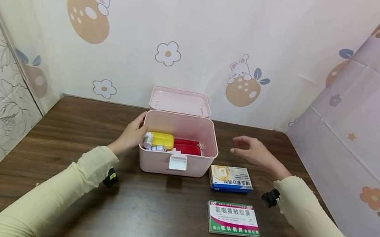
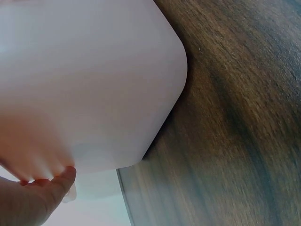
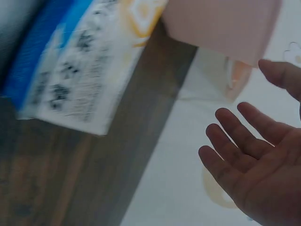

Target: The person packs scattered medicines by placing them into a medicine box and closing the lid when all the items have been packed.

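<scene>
Now, head view: box (image 1: 156,163) stands on table (image 1: 123,208); left hand (image 1: 133,133) touches its left rim, pinching or not I cannot tell; right hand (image 1: 254,152) hangs spread right of box, open room between. Left wrist: fingertips (image 2: 68,174) meet box's side. Right wrist: carton (image 3: 89,70) lies just beside box.

Right hand (image 3: 263,165), palm showing, fingers apart and loosely bent, thumb tip lining up with an edge of the pink container (image 3: 225,28). I see a white-and-blue carton (image 3: 89,66), blurry, dark characters, orange print, on the brown tabletop (image 3: 94,165). Pale printed cloth (image 3: 169,165) behind the hand.
</scene>
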Available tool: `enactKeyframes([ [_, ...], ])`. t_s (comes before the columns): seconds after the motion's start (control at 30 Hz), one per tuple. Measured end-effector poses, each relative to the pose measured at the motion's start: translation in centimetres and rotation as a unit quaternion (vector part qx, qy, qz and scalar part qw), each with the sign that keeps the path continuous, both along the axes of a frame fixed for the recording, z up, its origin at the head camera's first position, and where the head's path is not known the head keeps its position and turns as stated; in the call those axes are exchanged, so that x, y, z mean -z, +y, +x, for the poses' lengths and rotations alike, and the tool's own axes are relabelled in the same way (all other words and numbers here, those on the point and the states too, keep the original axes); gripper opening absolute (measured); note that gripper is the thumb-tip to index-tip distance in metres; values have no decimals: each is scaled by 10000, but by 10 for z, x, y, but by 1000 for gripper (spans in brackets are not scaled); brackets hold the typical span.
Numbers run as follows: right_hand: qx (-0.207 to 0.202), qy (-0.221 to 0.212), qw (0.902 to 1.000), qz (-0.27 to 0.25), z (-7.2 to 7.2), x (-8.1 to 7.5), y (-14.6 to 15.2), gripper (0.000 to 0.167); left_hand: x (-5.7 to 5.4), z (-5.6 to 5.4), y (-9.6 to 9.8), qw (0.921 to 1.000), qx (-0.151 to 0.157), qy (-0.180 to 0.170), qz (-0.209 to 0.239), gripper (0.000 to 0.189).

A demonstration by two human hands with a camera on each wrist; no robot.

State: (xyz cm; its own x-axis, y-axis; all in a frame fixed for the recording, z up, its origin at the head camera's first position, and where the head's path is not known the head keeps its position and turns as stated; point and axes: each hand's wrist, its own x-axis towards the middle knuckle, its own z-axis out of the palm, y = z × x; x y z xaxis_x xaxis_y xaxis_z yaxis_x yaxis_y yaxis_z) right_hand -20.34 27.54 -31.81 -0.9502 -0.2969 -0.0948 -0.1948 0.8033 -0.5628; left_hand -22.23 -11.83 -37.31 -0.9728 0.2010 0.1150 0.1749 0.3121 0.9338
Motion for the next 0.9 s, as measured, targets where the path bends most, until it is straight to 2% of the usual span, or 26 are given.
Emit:
enactKeyframes([
  [0.13, -26, -228, 9996, 141, 9, 15, 7, 62, -2, 1, 1, 10000, 20, -61, -36, 55],
  [0.37, -239, -351, 9984, 373, 22, 37, 11, 71, -2, 2, 0, 9999, 16, -138, -25, 56],
  [0.53, -509, -497, 9956, 610, 30, 49, 10, 77, -1, 3, -1, 9999, 36, -125, 8, 56],
  [0.67, -810, -357, 9914, 966, 34, 55, 9, 79, -1, 3, -1, 9999, -6, -122, -12, 56],
  [0.9, -965, -35, 9875, 1246, 35, 60, 11, 76, -3, 3, 1, 10000, -4, -77, -29, 56],
])
